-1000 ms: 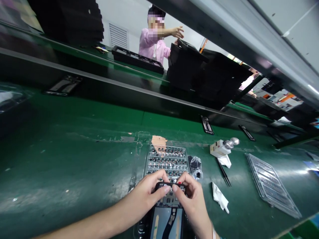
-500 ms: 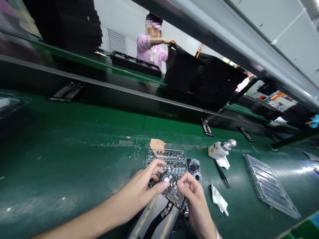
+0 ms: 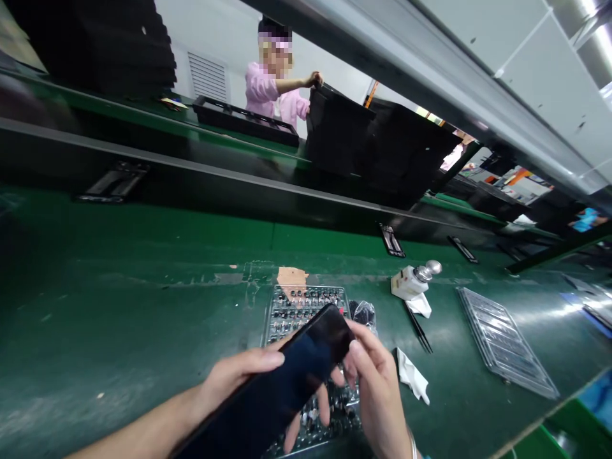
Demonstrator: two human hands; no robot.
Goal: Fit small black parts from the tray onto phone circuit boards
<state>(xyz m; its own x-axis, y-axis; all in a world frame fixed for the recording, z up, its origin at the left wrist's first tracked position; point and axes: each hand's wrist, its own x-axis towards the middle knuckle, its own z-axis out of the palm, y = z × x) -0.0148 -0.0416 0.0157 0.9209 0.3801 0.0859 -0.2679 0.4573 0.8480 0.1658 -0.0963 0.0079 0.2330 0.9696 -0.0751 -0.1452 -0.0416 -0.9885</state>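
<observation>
Fingers (image 3: 323, 405) of the left hand (image 3: 224, 377) grasped the phone (image 3: 282, 389), spread beneath it with the thumb over its left long edge. The phone tilted above the parts tray (image 3: 268, 319), its long axis running lower left to upper right. The right hand (image 3: 377, 376) touched the far right corner; whether it pinched was unclear. Bare bench (image 3: 143, 319) opened leftward; a cloth (image 3: 412, 376) lay near the right hand.

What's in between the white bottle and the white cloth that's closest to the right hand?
In the head view, a crumpled white tissue and black tweezers lie between the white bottle and that white cloth.
</observation>
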